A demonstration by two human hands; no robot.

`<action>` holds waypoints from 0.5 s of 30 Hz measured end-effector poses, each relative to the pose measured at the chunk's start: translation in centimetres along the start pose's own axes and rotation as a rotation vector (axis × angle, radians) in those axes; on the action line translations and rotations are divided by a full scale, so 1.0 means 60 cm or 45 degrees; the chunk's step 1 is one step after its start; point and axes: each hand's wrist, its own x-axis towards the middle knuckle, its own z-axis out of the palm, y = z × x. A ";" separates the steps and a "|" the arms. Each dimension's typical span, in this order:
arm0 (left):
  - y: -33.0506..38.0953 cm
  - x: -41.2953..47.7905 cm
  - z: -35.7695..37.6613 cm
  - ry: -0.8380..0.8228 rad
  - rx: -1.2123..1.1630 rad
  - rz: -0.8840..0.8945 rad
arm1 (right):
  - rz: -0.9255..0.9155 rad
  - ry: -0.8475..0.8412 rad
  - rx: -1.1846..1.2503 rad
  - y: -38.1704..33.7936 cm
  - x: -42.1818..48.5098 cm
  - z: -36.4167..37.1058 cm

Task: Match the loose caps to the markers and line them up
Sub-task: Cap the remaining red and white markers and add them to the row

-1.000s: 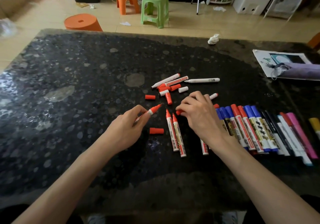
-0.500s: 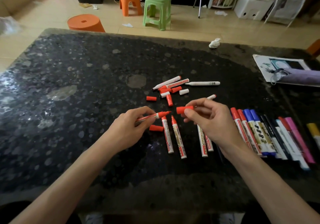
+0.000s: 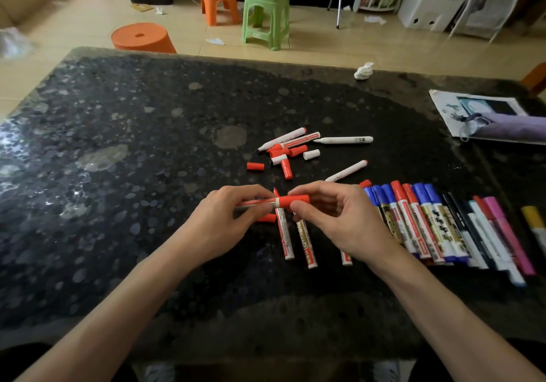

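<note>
The job stood roughly half done. A row of capped markers (image 3: 428,225) lay side by side on the dark table (image 3: 118,204), its red, blue, black and pink caps pointing away from the person. Just left of that row, the left hand (image 3: 224,219) gripped the barrel of a red marker (image 3: 260,203) with curled fingers and thumb. The right hand (image 3: 334,219) pinched a red cap (image 3: 295,200) between thumb and fingertips. The cap sat over the marker's tip, and both were raised above the table (whether it had clicked fully home could not be told).

Under the hands, also left of the row, a few red-printed markers (image 3: 285,234) lay on the table, at least one with a bare tip, and a loose cap (image 3: 267,218) showed beside the left thumb. Beyond the row's left end, farther from the person, lay a small heap (image 3: 283,149) of uncapped markers and red and white caps. A lone red cap (image 3: 255,166) lay at the heap's left and a white marker (image 3: 344,140) at its right.

What remained, by my reading, was to seat this cap, add the marker to the row, then pair off the rest.
</note>
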 end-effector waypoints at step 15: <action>0.020 -0.011 0.014 0.096 0.088 0.005 | -0.028 0.153 -0.080 0.006 -0.019 0.020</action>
